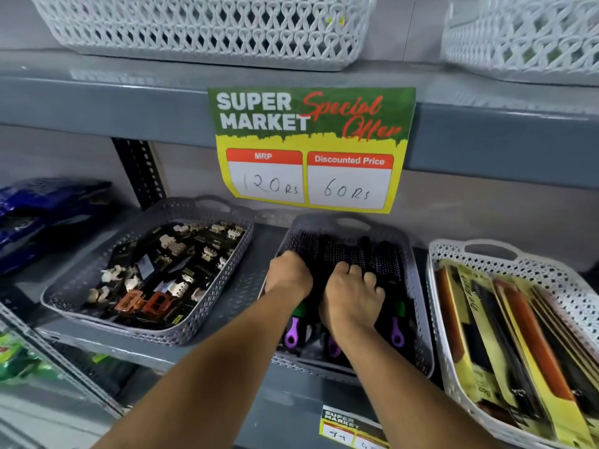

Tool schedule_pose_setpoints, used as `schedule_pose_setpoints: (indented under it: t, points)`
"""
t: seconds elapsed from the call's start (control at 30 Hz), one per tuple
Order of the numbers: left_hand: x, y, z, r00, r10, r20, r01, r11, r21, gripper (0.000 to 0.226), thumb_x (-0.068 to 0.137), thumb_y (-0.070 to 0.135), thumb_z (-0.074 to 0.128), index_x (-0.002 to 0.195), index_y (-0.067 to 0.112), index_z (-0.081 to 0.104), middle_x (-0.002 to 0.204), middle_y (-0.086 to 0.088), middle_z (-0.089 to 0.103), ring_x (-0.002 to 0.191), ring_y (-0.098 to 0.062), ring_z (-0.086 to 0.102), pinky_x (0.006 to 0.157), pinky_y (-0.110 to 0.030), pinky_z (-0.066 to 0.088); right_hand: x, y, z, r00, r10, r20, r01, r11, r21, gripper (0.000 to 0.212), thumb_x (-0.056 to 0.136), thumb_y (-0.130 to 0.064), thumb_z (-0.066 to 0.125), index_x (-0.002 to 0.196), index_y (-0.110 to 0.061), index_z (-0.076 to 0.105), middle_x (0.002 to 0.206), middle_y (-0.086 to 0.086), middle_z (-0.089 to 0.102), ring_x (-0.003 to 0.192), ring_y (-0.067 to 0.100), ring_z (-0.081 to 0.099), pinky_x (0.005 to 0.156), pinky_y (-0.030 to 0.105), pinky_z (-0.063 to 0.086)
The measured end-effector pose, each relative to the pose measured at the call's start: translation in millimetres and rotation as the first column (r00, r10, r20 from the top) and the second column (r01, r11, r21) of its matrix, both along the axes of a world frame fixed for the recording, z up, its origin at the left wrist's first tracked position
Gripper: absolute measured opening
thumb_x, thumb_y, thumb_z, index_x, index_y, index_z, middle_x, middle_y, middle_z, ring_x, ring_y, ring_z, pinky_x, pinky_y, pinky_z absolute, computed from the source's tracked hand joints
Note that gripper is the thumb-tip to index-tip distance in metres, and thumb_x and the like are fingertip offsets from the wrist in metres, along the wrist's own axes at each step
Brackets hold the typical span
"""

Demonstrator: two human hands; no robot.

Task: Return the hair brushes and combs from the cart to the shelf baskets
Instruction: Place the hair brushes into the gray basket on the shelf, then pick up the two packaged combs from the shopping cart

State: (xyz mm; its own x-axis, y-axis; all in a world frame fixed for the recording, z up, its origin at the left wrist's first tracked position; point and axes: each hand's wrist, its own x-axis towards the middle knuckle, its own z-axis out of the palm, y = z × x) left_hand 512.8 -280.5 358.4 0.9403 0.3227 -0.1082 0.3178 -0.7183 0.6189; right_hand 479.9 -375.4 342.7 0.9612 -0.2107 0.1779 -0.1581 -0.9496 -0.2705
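Observation:
A grey perforated basket [418,322] on the middle shelf holds several round black hair brushes [343,251] with purple and green handles [397,332]. Both my hands are down inside this basket. My left hand [288,277] is curled over the brushes at the basket's left side. My right hand [350,294] is closed on the brushes in the middle. The fingers of both hands are partly buried among the bristles. A white basket [440,306] to the right holds several flat packaged combs [505,332] on yellow cards.
A grey basket [194,328] of hair claw clips sits left of the brush basket. A yellow-green price sign [311,147] hangs from the shelf above, under two white lattice baskets [207,30]. Blue packets [39,215] lie far left. The cart is out of view.

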Motion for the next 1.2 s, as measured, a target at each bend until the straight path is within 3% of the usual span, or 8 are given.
schedule_pose_setpoints:
  t: [0.23, 0.4, 0.63, 0.8, 0.93, 1.03, 1.13, 1.2]
  points:
    - [-10, 0, 3, 0.996, -0.090, -0.002, 0.088, 0.979, 0.185, 0.022, 0.088, 0.008, 0.052, 0.106, 0.003, 0.063, 0.111, -0.022, 0.067, 0.102, -0.040, 0.063, 0.077, -0.041, 0.051, -4, -3, 4, 0.998, 0.053, -0.039, -0.055, 0.998, -0.035, 0.031, 0.092, -0.013, 0.038, 0.115, -0.016, 0.058, 0.120, 0.007, 0.061, 0.114, 0.031, 0.048, 0.087, 0.043, 0.039]
    - [-25, 0, 16, 0.995, -0.096, -0.008, 0.096, 0.977, 0.189, 0.032, 0.083, -0.001, 0.044, 0.107, 0.003, 0.065, 0.110, -0.022, 0.067, 0.100, -0.040, 0.064, 0.076, -0.040, 0.050, -16, -7, 15, 0.997, 0.059, -0.046, -0.056, 0.996, 0.064, 0.037, 0.095, -0.015, 0.035, 0.127, -0.020, 0.052, 0.131, 0.010, 0.052, 0.120, 0.033, 0.044, 0.091, 0.045, 0.038]
    - [-59, 31, 60, 0.984, -0.032, 0.176, 0.000, 0.983, 0.182, 0.028, 0.082, 0.009, 0.052, 0.103, -0.005, 0.064, 0.106, -0.030, 0.067, 0.103, -0.045, 0.063, 0.082, -0.045, 0.052, -42, -7, 52, 0.986, 0.155, 0.066, -0.163, 0.976, 0.146, 0.046, 0.087, -0.022, 0.050, 0.133, -0.024, 0.048, 0.135, 0.011, 0.048, 0.122, 0.037, 0.046, 0.092, 0.046, 0.042]
    - [-105, 78, 81, 0.970, 0.011, 0.242, -0.066, 0.973, 0.220, 0.019, 0.087, 0.013, 0.056, 0.095, -0.002, 0.063, 0.101, -0.028, 0.068, 0.095, -0.043, 0.063, 0.071, -0.041, 0.048, -68, 8, 74, 0.951, 0.267, 0.154, -0.295, 0.934, 0.201, 0.043, 0.088, -0.026, 0.053, 0.131, -0.025, 0.051, 0.133, 0.010, 0.050, 0.119, 0.037, 0.049, 0.089, 0.047, 0.045]
    - [-163, 117, 86, 0.966, 0.141, 0.216, -0.186, 0.960, 0.208, 0.018, 0.089, 0.012, 0.051, 0.096, -0.001, 0.061, 0.101, -0.026, 0.067, 0.095, -0.042, 0.062, 0.074, -0.042, 0.049, -103, 39, 85, 0.893, 0.402, 0.200, -0.442, 0.865, 0.238, 0.042, 0.088, -0.029, 0.054, 0.129, -0.025, 0.051, 0.133, 0.010, 0.050, 0.120, 0.036, 0.049, 0.091, 0.048, 0.043]
    - [-213, 149, 87, 0.953, 0.238, 0.187, -0.273, 0.942, 0.194, 0.015, 0.090, 0.010, 0.049, 0.089, -0.002, 0.058, 0.098, -0.027, 0.067, 0.085, -0.039, 0.060, 0.063, -0.038, 0.044, -136, 69, 86, 0.829, 0.523, 0.196, -0.558, 0.791, 0.250, 0.042, 0.088, -0.030, 0.054, 0.129, -0.024, 0.050, 0.134, 0.010, 0.047, 0.119, 0.035, 0.049, 0.091, 0.048, 0.044]
    - [-267, 179, 83, 0.918, 0.352, 0.185, -0.385, 0.902, 0.195, 0.024, 0.092, 0.011, 0.048, 0.105, -0.002, 0.063, 0.106, -0.026, 0.066, 0.096, -0.042, 0.062, 0.075, -0.042, 0.050, -171, 104, 81, 0.760, 0.622, 0.187, -0.648, 0.711, 0.272, 0.040, 0.089, -0.029, 0.053, 0.128, -0.023, 0.050, 0.135, 0.010, 0.045, 0.118, 0.036, 0.050, 0.090, 0.046, 0.045]
    - [-299, 194, 76, 0.891, 0.425, 0.161, -0.451, 0.870, 0.201, 0.024, 0.091, 0.013, 0.051, 0.104, -0.001, 0.064, 0.108, -0.025, 0.067, 0.100, -0.043, 0.062, 0.080, -0.041, 0.050, -192, 125, 76, 0.713, 0.678, 0.179, -0.697, 0.657, 0.287, 0.039, 0.089, -0.030, 0.053, 0.127, -0.023, 0.050, 0.135, 0.010, 0.045, 0.117, 0.035, 0.050, 0.088, 0.043, 0.044]
